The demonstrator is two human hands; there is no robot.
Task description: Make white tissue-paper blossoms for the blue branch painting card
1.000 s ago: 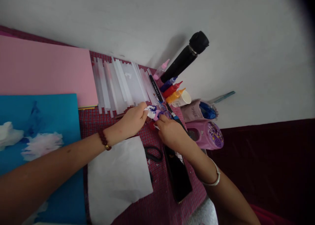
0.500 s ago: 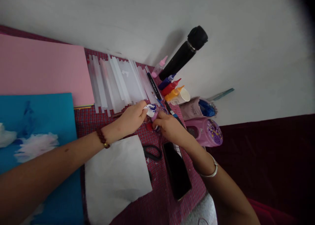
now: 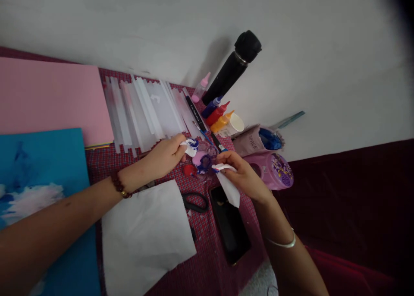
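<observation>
Between the fingers of my left hand (image 3: 168, 155) is a crumpled white tissue (image 3: 190, 146) smeared with dark blue paint. My right hand (image 3: 237, 171) pinches a folded white paper piece (image 3: 230, 188), its upper tip stained blue and reddish. Between the two hands lies a clear palette (image 3: 211, 151) with pink paint (image 3: 198, 158), dark blue paint (image 3: 205, 162) and red paint (image 3: 189, 170). Just below sit black-handled scissors (image 3: 196, 202), partly under a white sheet (image 3: 145, 235). A black phone (image 3: 231, 229) lies below my right hand.
Pink paper (image 3: 51, 99) and a painted blue sheet (image 3: 67, 158) are at left, beside translucent strips (image 3: 145, 110). Paint bottles (image 3: 216, 113), a paper cup (image 3: 236, 124), a black flask (image 3: 226, 78), a pouch (image 3: 249, 141) and a pink container (image 3: 274, 171) stand along the wall side.
My right hand has moved right, away from the paint, and the folded white paper now shows in it. My left hand still holds the tissue. The camera view has shifted slightly.
</observation>
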